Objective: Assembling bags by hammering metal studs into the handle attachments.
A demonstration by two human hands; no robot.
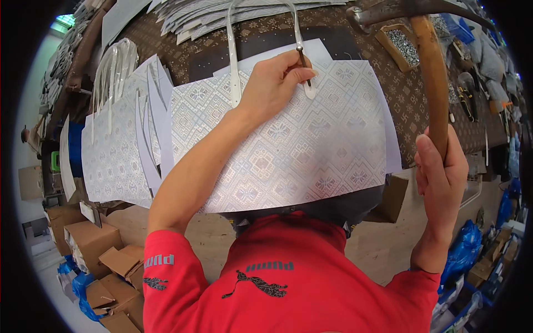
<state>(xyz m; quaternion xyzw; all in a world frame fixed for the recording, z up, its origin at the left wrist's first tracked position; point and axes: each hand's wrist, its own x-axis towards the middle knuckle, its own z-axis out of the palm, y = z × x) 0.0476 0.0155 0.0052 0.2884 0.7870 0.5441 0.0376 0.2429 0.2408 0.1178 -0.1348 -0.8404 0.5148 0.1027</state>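
A pale silver-patterned bag panel (266, 161) lies before me at the near edge of the table. A clear-white strap handle (232, 61) loops up from its top edge, with both ends lying flat on the panel. Between finger and thumb, my left hand (269, 86) pinches a slim metal punch (303, 62), standing on the handle's right end; its exact contact point is partly hidden by my fingertips. My right hand (441, 169) grips the wooden shaft of a hammer (433, 77), raised at the right, its metal head well above the table.
Similar panels with handles attached (116, 150) stand at the left. A stack of loose sheets (202, 19) sits at the far side. A cardboard tray of small metal fittings (402, 47) and pliers (468, 104) lie to the right. Cardboard boxes (94, 241) crowd the floor at left.
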